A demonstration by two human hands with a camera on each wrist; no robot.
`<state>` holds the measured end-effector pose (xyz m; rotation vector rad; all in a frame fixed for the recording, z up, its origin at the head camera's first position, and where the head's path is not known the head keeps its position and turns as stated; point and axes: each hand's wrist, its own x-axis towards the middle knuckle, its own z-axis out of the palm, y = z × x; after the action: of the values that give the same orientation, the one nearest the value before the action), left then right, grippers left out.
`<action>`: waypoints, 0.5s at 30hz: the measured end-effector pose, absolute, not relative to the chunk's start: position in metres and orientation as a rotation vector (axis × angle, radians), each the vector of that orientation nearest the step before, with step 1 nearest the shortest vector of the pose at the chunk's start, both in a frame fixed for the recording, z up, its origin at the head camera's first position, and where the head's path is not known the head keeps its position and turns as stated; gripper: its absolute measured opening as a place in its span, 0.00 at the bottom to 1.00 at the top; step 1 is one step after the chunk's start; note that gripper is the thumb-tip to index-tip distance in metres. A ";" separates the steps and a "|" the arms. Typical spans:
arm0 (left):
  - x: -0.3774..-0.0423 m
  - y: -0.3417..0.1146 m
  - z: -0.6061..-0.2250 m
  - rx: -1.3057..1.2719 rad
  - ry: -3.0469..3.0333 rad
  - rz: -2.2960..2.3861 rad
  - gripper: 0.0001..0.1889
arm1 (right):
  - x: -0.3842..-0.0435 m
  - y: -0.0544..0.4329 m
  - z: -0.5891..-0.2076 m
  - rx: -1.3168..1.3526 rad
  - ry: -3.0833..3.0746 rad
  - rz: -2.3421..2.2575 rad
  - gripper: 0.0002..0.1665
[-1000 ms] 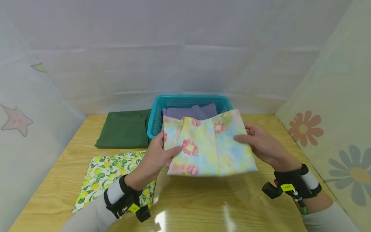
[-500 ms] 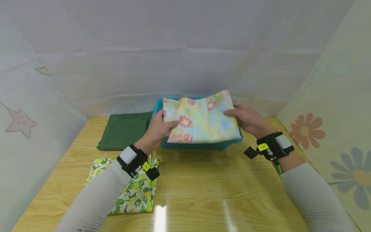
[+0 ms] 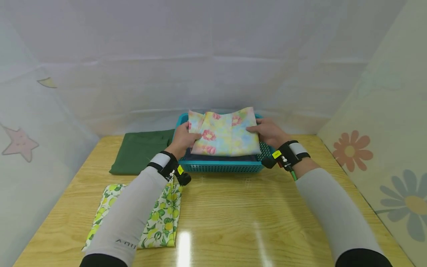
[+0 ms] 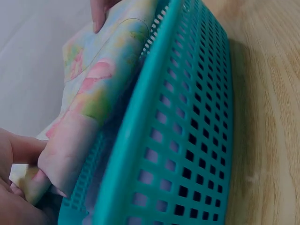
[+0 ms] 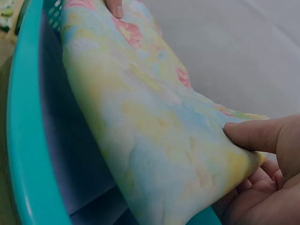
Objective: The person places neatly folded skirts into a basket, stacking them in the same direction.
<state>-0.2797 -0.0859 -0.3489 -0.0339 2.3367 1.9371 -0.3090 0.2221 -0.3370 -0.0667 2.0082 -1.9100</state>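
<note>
A folded pastel cloth with pink flowers point(image 3: 220, 135) is held between both hands over a turquoise plastic basket point(image 3: 220, 168). My left hand point(image 3: 183, 139) pinches its left edge, thumb on top and fingers underneath. At the opposite edge my right hand point(image 3: 270, 132) grips it the same way, as the right wrist view shows with the thumb pressing the folded cloth point(image 5: 154, 126). Dark folded fabric point(image 3: 217, 157) lies in the basket below the cloth. In the left wrist view the cloth's rolled front fold point(image 4: 93, 98) sits just inside the basket rim point(image 4: 136, 108).
Left of the basket lies a folded green cloth point(image 3: 140, 152). Nearer, a lemon-print cloth point(image 3: 163, 218) is spread on the wooden table point(image 3: 233, 211), partly under the left forearm. A white curtain point(image 3: 213, 66) stands behind the basket, with printed sheets at both sides.
Both hands have carried the flowered cloth forward, away from the body, from in front of the basket to over it. The right hand has also shifted left. Both hands keep their hold.
</note>
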 end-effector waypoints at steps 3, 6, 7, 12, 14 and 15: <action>-0.284 -0.084 -0.357 -0.053 2.356 1.909 0.22 | -0.314 0.221 -0.346 -0.043 2.034 -1.875 0.35; -0.285 -0.082 -0.364 -0.061 2.367 1.903 0.23 | -0.317 0.221 -0.353 -0.006 2.090 -1.830 0.34; -0.285 -0.081 -0.366 -0.064 2.374 1.897 0.23 | -0.317 0.221 -0.355 -0.007 2.118 -1.802 0.34; -0.282 -0.078 -0.371 -0.080 2.450 1.803 0.24 | -0.315 0.219 -0.360 -0.011 2.331 -1.568 0.31; -0.281 -0.078 -0.373 -0.078 2.494 1.751 0.23 | -0.313 0.219 -0.361 -0.023 2.413 -1.468 0.29; -0.280 -0.079 -0.373 -0.073 2.517 1.726 0.23 | -0.312 0.219 -0.361 -0.037 2.453 -1.421 0.29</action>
<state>-0.2800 -0.0786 -0.3734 -0.0728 2.5173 1.7263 -0.3115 0.2188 -0.3605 -0.0370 2.4526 -1.4209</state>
